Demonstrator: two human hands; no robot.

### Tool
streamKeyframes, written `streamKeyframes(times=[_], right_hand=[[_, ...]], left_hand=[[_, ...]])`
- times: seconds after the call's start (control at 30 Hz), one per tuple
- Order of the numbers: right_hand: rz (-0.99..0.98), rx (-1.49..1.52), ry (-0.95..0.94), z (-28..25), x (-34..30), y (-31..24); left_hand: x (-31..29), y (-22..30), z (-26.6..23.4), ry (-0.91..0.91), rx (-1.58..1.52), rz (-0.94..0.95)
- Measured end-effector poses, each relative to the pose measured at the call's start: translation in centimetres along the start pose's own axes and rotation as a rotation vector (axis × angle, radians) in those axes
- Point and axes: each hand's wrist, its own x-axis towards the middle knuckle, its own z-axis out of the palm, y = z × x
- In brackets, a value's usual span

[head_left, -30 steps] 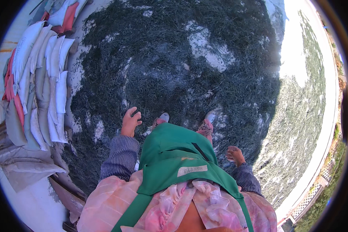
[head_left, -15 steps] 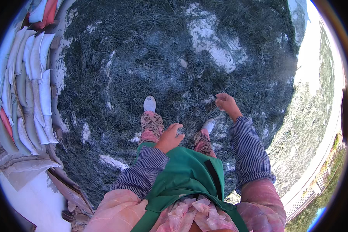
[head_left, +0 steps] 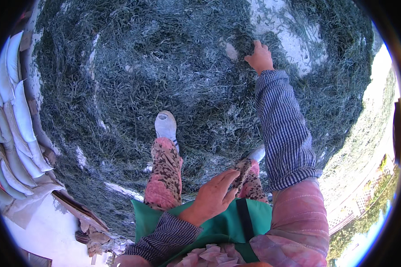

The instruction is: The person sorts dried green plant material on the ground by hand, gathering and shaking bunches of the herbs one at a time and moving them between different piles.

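My right hand (head_left: 259, 58) reaches far forward, low over a layer of dark green stringy plant strands (head_left: 187, 66) spread on the ground. Its thumb and fingers are apart, with nothing visible in them; whether the fingertips touch the strands I cannot tell. Close to my body, my left hand (head_left: 214, 198) hovers in front of my green apron (head_left: 218, 222), beside my right knee. Its fingers are stretched out, thumb apart, and it holds nothing. Striped sleeve covers wrap both forearms.
My light shoes (head_left: 166, 124) stand among the strands. Pale ground shows through in patches (head_left: 294, 40). Stacked, flattened whitish sacks (head_left: 24, 115) line the left side. On the right, a sunlit strip (head_left: 365, 133) curves past the shaded strands, with a pale lattice edging (head_left: 347, 213) beyond.
My right hand has moved forward, its pinched fingers spreading. My left hand has shifted slightly right and nearer my body. The view has tilted and moved right, and I bend lower.
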Motion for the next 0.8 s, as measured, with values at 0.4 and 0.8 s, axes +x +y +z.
streamKeyframes(times=[0.4, 0.8], right_hand=[[0.611, 1.581, -0.038, -13.4, -14.7, 12.4], [0.5, 0.661, -0.483, -16.1, -21.7, 14.7]], left_hand=[[3.9, 4.3, 0.9, -0.085, -0.051, 0.011], [5.7, 5.2, 2.4, -0.042, 0.02, 0.033]])
